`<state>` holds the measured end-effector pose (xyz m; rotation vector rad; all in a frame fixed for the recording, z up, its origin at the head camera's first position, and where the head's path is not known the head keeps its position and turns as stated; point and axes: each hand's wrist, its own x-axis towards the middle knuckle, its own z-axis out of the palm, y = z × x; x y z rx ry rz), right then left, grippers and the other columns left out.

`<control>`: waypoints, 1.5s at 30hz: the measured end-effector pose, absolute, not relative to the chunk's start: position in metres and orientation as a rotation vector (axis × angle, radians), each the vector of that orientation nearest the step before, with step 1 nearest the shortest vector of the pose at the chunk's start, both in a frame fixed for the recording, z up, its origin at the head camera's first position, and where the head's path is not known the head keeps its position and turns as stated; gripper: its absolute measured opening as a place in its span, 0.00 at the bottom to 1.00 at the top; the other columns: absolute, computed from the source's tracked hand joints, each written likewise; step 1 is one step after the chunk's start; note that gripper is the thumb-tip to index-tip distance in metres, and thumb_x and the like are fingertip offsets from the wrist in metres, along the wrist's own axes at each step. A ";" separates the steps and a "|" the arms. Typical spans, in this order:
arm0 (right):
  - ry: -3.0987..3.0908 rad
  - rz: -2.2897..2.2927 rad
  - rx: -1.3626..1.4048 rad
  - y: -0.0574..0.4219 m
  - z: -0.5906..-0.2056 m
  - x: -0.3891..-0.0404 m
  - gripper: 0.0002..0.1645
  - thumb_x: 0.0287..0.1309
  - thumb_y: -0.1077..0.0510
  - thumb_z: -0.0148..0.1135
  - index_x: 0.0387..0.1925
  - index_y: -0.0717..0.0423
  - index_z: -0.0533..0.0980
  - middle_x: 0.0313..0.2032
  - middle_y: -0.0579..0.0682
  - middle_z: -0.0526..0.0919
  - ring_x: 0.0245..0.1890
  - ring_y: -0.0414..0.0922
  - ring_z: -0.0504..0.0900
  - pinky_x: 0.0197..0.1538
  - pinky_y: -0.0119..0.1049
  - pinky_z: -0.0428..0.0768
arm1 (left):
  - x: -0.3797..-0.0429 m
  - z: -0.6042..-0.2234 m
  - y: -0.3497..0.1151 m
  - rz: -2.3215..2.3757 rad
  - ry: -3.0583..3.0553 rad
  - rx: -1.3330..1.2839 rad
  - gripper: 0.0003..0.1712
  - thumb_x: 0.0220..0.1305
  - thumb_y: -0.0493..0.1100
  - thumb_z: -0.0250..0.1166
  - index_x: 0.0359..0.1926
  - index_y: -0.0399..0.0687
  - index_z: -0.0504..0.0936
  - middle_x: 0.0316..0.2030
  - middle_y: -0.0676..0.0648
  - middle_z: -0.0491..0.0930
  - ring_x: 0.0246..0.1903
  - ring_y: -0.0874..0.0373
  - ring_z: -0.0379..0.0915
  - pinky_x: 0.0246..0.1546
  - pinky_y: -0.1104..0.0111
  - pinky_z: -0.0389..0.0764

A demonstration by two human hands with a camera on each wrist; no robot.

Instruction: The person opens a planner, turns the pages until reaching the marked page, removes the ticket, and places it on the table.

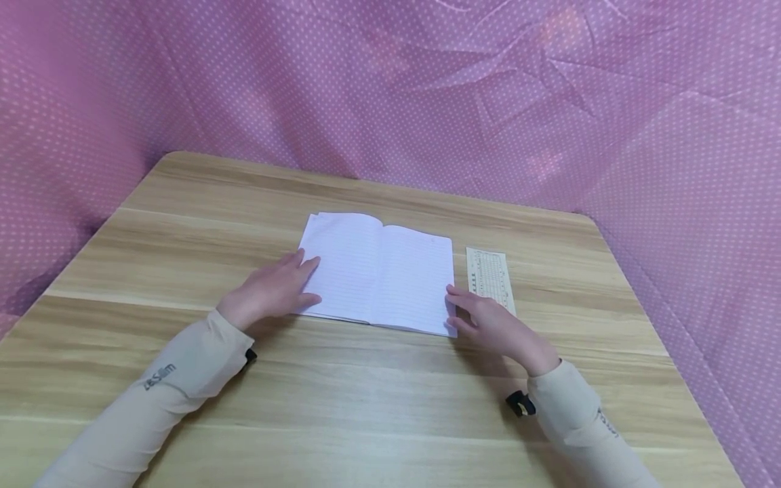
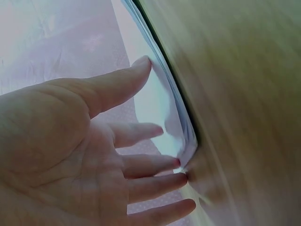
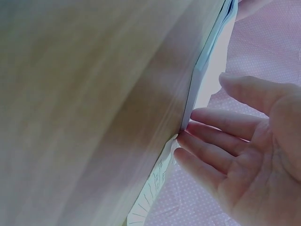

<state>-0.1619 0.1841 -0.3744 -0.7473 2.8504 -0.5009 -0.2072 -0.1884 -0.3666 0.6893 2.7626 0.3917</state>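
An open notebook (image 1: 412, 278) with lined white pages lies flat on the wooden table. My left hand (image 1: 271, 288) rests at its left edge, fingers spread, with thumb and fingertips over the page margin. In the left wrist view that hand (image 2: 108, 146) has straight, parted fingers along the page edges. My right hand (image 1: 494, 325) touches the notebook's right edge near the lower corner. The right wrist view shows this hand (image 3: 249, 141) with extended fingertips against the edge and the thumb apart. Just right of the notebook lies a small printed paper sheet (image 1: 490, 271), partly behind the right hand.
The wooden table (image 1: 342, 393) has rounded far corners. A pink dotted cloth (image 1: 390, 102) hangs behind it and along both sides. Each sleeved forearm carries a black strap piece (image 1: 521, 404) by the wrist.
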 end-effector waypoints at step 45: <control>2.860 -0.517 -0.796 0.180 -0.368 -0.165 0.28 0.67 0.58 0.60 0.62 0.71 0.70 0.65 0.65 0.69 0.57 0.58 0.77 0.61 0.50 0.73 | -0.208 -0.321 -0.175 1.323 2.659 0.771 0.53 0.63 0.26 0.60 0.78 0.43 0.36 0.74 0.35 0.48 0.65 0.37 0.62 0.55 0.54 0.76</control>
